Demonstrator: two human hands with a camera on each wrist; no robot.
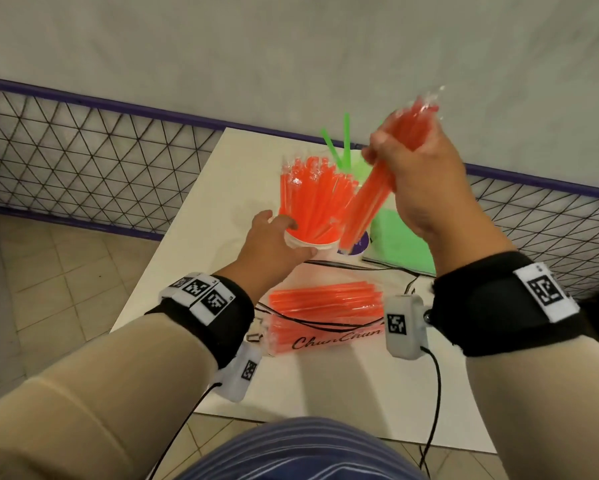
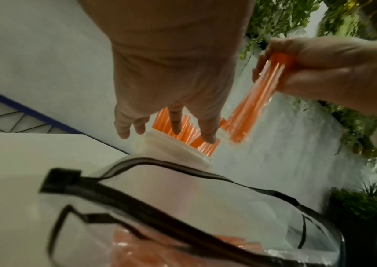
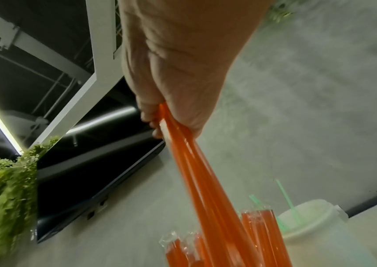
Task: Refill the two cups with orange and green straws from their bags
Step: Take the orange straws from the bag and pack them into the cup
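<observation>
**Right hand holds orange straw bundle over the filled cup, left hand steadies the cup**

The right hand point(image 1: 419, 178) is curled tight round a bundle of wrapped orange plastic straws point(image 1: 367, 202), gripping it near the upper end. The bundle slants down and left; its lower end sits just beside the white paper cup packed with orange straws point(image 1: 312, 202). In the right wrist view the fingers point(image 3: 150, 117) wrap the bundle point(image 3: 196, 171) and its lower end reaches in among the straws already standing in that cup.

The left hand point(image 1: 274, 244) grips the white cup at its rim, thumb on the near side and fingers round the left wall. In the left wrist view the fingertips point(image 2: 208, 137) rest at the cup rim point(image 2: 182, 146).

The second cup, a translucent plastic one with a few green straws point(image 1: 343, 147), stands just behind the orange cup, mostly hidden by the right hand. A flat bag of green straws point(image 1: 398, 244) lies right of the cups on the white table point(image 1: 325, 386).

The clear zip bag with black trim and script lettering point(image 1: 325, 320) lies near the table's front edge and has orange straws left inside. Black wrist straps with printed markers point(image 1: 201, 299) sit on both forearms.
</observation>
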